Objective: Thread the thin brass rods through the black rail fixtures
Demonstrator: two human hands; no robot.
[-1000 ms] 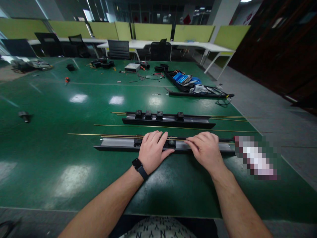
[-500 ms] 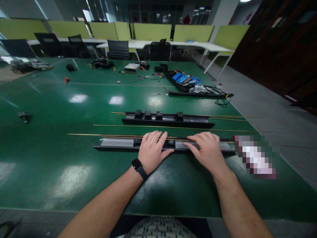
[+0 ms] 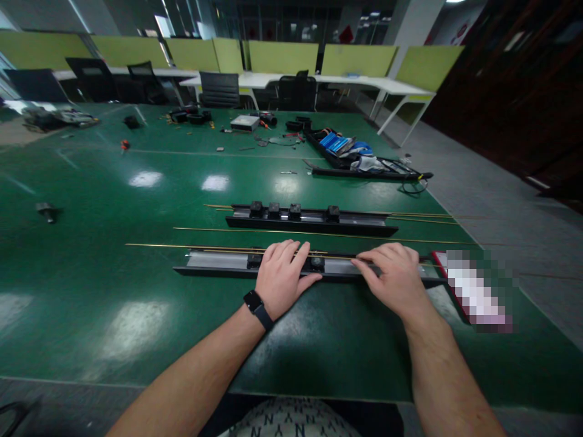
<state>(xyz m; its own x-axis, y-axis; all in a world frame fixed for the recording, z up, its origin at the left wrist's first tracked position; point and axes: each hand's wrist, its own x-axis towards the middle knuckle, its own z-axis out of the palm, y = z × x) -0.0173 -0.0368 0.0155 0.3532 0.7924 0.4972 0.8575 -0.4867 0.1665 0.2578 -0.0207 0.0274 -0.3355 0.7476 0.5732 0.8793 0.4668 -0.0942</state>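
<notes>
A long black channel (image 3: 214, 271) with a pale inner face lies crosswise in front of me. Small black blocks (image 3: 317, 263) sit inside it, and thin brass rods (image 3: 157, 245) run along it. Across the channel rests my left hand (image 3: 283, 267), fingers stretched over the rods and thumb spread toward the near edge; whatever lies beneath the palm is hidden. Farther right, my right hand (image 3: 389, 270) pinches a brass rod (image 3: 341, 258) between thumb and fingertips. That rod emerges again beyond the hand, toward the red-edged, blurred-out flat object (image 3: 460, 300).
Behind is a second black channel (image 3: 314, 226) with several blocks and rods. A loose brass rod (image 3: 200, 229) lies between the channels. Farther back are a black tray (image 3: 332, 159) of tools, a white box (image 3: 245, 123) and small parts. A dark fitting (image 3: 46, 211) sits left.
My right hand has slid a little to the right along the channel, still pinching the rod. My left hand stays in place on the channel. The view has shifted slightly.
</notes>
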